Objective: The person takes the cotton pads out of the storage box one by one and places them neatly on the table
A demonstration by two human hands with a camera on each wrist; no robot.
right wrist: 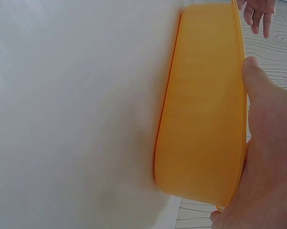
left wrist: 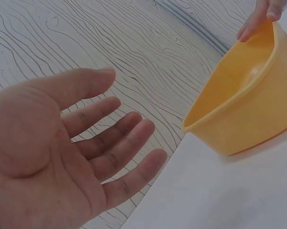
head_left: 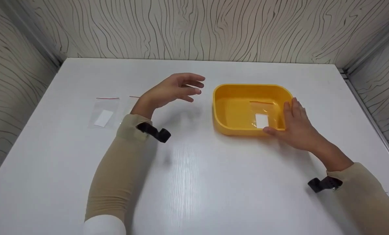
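My left hand (head_left: 173, 89) hovers over the table left of the yellow plastic tub (head_left: 230, 131). In the left wrist view its palm is bare, the fingers apart and loosely bent, with nothing in them. My right hand (head_left: 298, 130) holds the tub by its near right corner, the thumb on the front rim and the fingers over the right rim. Inside the tub lies a small clear zip bag (head_left: 261, 107) with a red seal line and a white card (head_left: 262, 121). The right wrist view shows the tub's outer wall (right wrist: 200, 105) beside the thumb.
Flat on the left of the table lies another clear zip bag (head_left: 95, 106) with a white card (head_left: 103, 118). One more bag, with a red seal line (head_left: 134, 96), is mostly hidden behind my left wrist. Wood-patterned panels (head_left: 194, 29) enclose the white table (head_left: 194, 182) at back and sides.
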